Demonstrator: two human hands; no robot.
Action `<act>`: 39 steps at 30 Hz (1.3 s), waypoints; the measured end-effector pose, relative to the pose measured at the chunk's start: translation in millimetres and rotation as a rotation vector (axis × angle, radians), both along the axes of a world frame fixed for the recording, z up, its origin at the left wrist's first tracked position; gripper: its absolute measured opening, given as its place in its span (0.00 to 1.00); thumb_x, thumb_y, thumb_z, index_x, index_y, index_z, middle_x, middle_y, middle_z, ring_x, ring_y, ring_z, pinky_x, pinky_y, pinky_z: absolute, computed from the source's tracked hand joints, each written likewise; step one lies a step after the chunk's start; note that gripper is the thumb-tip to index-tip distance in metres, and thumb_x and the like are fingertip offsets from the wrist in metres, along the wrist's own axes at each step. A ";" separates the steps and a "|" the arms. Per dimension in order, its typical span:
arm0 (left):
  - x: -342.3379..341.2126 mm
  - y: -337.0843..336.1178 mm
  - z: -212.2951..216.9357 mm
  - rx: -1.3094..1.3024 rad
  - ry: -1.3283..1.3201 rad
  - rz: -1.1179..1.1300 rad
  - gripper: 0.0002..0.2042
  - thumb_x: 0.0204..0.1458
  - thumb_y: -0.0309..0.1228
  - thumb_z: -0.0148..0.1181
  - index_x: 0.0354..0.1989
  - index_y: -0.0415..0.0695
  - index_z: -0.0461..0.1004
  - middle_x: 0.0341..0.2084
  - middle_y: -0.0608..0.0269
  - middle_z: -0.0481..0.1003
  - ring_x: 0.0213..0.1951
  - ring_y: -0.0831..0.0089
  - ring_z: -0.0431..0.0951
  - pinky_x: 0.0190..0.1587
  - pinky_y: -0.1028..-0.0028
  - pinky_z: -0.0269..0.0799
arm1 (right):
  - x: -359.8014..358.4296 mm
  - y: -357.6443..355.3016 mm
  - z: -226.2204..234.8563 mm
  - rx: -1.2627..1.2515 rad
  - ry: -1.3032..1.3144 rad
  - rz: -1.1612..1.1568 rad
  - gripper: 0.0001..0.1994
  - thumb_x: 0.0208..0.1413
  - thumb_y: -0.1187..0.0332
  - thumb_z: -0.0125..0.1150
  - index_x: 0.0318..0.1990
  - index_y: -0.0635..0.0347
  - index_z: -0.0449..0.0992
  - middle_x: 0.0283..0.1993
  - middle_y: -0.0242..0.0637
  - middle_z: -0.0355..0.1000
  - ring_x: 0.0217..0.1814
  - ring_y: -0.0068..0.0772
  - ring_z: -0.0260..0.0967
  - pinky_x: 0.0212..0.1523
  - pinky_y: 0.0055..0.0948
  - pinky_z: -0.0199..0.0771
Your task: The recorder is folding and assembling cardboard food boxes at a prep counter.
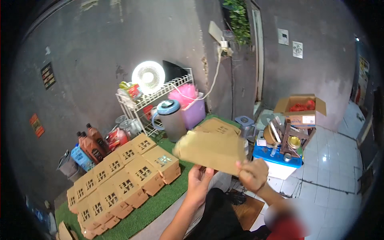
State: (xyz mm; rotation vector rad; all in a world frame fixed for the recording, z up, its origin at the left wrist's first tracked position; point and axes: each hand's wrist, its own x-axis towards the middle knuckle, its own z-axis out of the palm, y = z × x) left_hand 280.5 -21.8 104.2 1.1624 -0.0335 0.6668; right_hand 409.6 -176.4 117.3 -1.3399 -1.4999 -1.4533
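Both of my hands hold a flat, unfolded brown cardboard box blank (212,149) up in front of me. My left hand (199,181) grips its lower edge from below. My right hand (252,173) pinches its lower right corner. On the green mat (160,200) to the left stand several assembled brown cardboard boxes (128,182) with cut-out windows, packed in rows. More flat blanks (218,125) lie behind the one I hold.
A white wire rack (149,105) with a round fan (149,76) stands against the grey wall. Bottles (92,146), a grey lidded bin (173,120), a pink tub (194,110), a blue-and-white container (278,160) and an open carton (301,108) sit around. White tile floor lies to the right.
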 end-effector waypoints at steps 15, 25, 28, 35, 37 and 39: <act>15.4 -23.6 -8.3 0.017 0.174 -0.015 0.12 0.63 0.27 0.55 0.50 0.32 0.74 0.38 0.62 0.80 0.38 0.82 0.77 0.43 0.80 0.72 | -25.1 -36.5 -43.0 -0.549 0.662 0.076 0.31 0.33 0.53 0.80 0.52 0.33 0.79 0.71 0.54 0.53 0.72 0.68 0.51 0.65 0.63 0.59; 30.1 19.8 -2.7 0.065 0.340 0.063 0.14 0.66 0.33 0.50 0.48 0.35 0.73 0.38 0.64 0.78 0.39 0.82 0.75 0.43 0.77 0.72 | -11.8 -63.8 -68.8 -0.389 0.860 -0.011 0.27 0.48 0.73 0.65 0.59 0.48 0.71 0.63 0.54 0.65 0.58 0.49 0.73 0.51 0.38 0.78; 59.3 42.9 3.7 0.029 0.322 0.109 0.16 0.67 0.36 0.48 0.51 0.34 0.71 0.41 0.61 0.77 0.41 0.78 0.77 0.45 0.75 0.73 | 6.6 -91.7 -97.7 -0.131 1.249 -0.119 0.23 0.53 0.78 0.52 0.58 0.67 0.67 0.47 0.48 0.76 0.39 0.30 0.79 0.36 0.24 0.78; 115.0 92.2 8.4 -0.228 0.148 0.121 0.19 0.69 0.38 0.44 0.58 0.37 0.67 0.52 0.55 0.75 0.51 0.66 0.78 0.53 0.66 0.75 | 29.0 -115.4 -151.5 0.243 1.675 0.109 0.15 0.57 0.73 0.46 0.51 0.62 0.70 0.40 0.28 0.68 0.40 0.14 0.61 0.40 0.22 0.64; 128.0 94.3 9.8 -0.299 0.026 0.118 0.18 0.69 0.38 0.44 0.57 0.37 0.68 0.52 0.57 0.75 0.51 0.66 0.77 0.53 0.65 0.76 | 27.6 -118.6 -157.5 0.266 1.690 0.106 0.15 0.58 0.73 0.47 0.51 0.61 0.70 0.40 0.28 0.68 0.40 0.15 0.61 0.41 0.23 0.64; 138.5 102.1 -0.3 -0.292 0.070 0.153 0.19 0.67 0.39 0.47 0.58 0.37 0.67 0.52 0.58 0.74 0.51 0.66 0.76 0.55 0.65 0.73 | 29.3 -119.6 -163.0 0.292 1.702 0.114 0.14 0.58 0.73 0.48 0.51 0.61 0.70 0.39 0.28 0.68 0.39 0.15 0.61 0.42 0.23 0.64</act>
